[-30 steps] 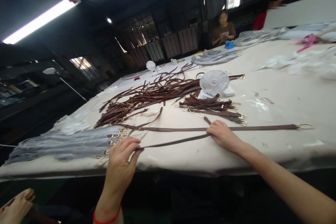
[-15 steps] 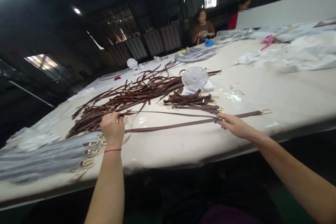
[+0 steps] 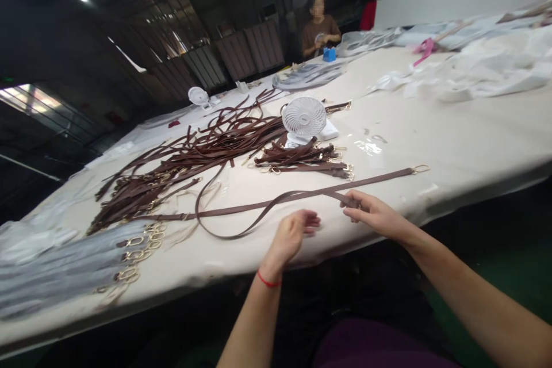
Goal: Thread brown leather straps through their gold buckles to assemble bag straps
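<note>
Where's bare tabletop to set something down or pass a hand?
Biggest patch: table right of the near white fan, between ringed strap and crumpled white sheeting; some shiny spots, maybe film. Smaller: front strip between plastic-wrapped straps and left hand, nearside of the looped strap. Crowded: strap pile, short straps by the fan.

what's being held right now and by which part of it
A brown strap, held near one end by the right hand; the left hand holds nothing.
</note>
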A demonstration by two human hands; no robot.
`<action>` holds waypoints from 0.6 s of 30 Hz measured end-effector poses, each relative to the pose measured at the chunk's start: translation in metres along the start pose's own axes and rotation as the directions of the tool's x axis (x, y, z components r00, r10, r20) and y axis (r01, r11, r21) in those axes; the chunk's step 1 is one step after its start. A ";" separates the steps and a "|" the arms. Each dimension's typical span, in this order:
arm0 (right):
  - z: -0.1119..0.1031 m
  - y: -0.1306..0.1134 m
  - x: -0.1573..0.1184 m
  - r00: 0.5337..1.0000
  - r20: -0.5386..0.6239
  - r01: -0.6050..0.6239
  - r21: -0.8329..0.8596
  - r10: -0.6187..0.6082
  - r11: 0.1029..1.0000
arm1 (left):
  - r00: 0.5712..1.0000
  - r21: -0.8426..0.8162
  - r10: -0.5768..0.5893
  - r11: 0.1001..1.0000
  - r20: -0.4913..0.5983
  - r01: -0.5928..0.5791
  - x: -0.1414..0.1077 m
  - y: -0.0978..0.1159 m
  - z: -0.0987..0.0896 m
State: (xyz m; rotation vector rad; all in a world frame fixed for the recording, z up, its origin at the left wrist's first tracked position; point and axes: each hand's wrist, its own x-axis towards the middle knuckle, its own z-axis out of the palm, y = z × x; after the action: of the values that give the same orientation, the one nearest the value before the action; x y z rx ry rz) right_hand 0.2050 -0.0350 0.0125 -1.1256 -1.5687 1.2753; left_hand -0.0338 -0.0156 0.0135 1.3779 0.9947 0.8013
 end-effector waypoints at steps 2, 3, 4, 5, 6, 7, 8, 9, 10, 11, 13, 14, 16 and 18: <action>0.013 -0.004 -0.002 0.997 0.082 0.007 0.084 -0.013 0.996 | 0.995 -0.266 -0.042 0.962 0.092 0.066 -0.001 -0.003 0.038; 0.020 -0.005 -0.003 0.992 0.124 0.001 0.115 -0.015 0.993 | 0.996 -0.360 -0.039 0.931 0.079 0.065 0.001 -0.004 0.051; 0.025 -0.005 -0.005 0.987 0.158 -0.007 0.134 -0.014 0.991 | 0.998 -0.436 -0.034 0.899 0.051 0.053 0.004 -0.004 0.060; 0.028 -0.004 -0.007 0.984 0.179 -0.015 0.141 -0.011 0.990 | 1.000 -0.501 -0.027 0.865 0.011 0.029 0.007 -0.004 0.064; 0.029 -0.002 -0.010 0.982 0.190 -0.022 0.139 -0.005 0.990 | 0.999 -0.561 -0.024 0.828 -0.029 0.004 0.011 -0.002 0.064; 0.028 0.000 -0.013 0.981 0.195 -0.029 0.133 0.003 0.991 | 0.997 -0.615 -0.026 0.788 -0.068 -0.022 0.015 0.000 0.059; 0.025 0.004 -0.017 0.980 0.201 -0.038 0.126 0.012 0.991 | 0.993 -0.661 -0.031 0.749 -0.110 -0.050 0.018 0.002 0.051; 0.019 0.008 -0.022 0.978 0.207 -0.053 0.124 0.027 0.991 | 0.986 -0.696 -0.041 0.713 -0.159 -0.082 0.021 0.005 0.040; 0.011 0.013 -0.028 0.975 0.216 -0.079 0.123 0.051 0.989 | 0.976 -0.719 -0.058 0.685 -0.212 -0.115 0.024 0.008 0.026; 0.001 0.019 -0.034 0.971 0.225 -0.110 0.114 0.082 0.987 | 0.960 -0.728 -0.078 0.669 -0.268 -0.148 0.026 0.011 0.010; -0.021 0.033 -0.050 0.963 0.220 -0.174 0.069 0.156 0.982 | 0.925 -0.721 -0.106 0.660 -0.366 -0.210 0.027 0.018 -0.027; -0.034 0.041 -0.059 0.959 0.205 -0.209 0.037 0.197 0.977 | 0.907 -0.709 -0.106 0.662 -0.408 -0.242 0.027 0.020 -0.045; -0.059 0.061 -0.078 0.943 0.172 -0.284 -0.030 0.284 0.958 | 0.870 -0.674 -0.093 0.673 -0.484 -0.304 0.026 0.024 -0.080; -0.081 0.084 -0.099 0.932 0.054 -0.352 -0.097 0.358 0.931 | 0.839 -0.640 -0.087 0.690 -0.537 -0.338 0.024 0.026 -0.106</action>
State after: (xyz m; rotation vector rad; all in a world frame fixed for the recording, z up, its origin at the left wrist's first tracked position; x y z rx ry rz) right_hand 0.3224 -0.1002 -0.0617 -1.4850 -1.5277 1.5077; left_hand -0.1185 0.0508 0.0441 0.5255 0.8363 1.5547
